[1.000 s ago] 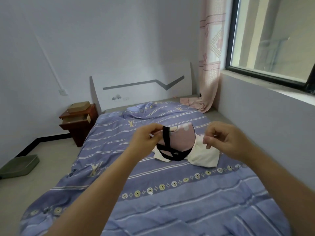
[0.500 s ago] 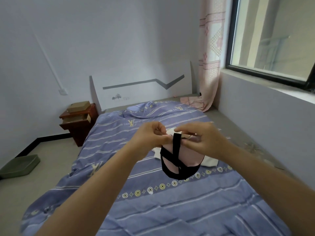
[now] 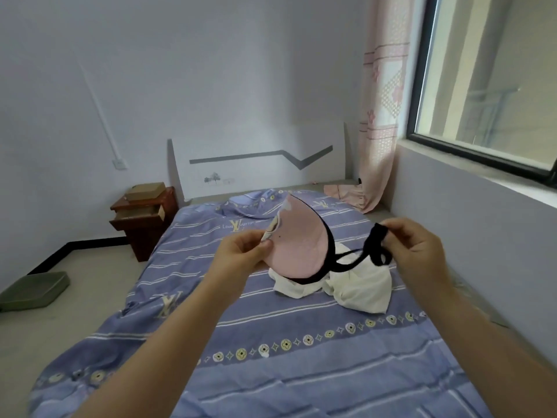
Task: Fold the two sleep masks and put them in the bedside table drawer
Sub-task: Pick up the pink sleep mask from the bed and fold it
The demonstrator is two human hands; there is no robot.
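Above the bed [image 3: 271, 342], left hand [image 3: 241, 254] fingers pinch the pink sleep mask [image 3: 301, 245]; right hand [image 3: 413, 248] fingers grip its black strap [image 3: 375, 245].

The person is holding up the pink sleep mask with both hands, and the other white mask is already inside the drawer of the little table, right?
Not quite. The left hand holds the pink sleep mask and the right hand pulls its black strap, but the head view shows the white mask lying on the bed. The drawer of the bedside table is open.
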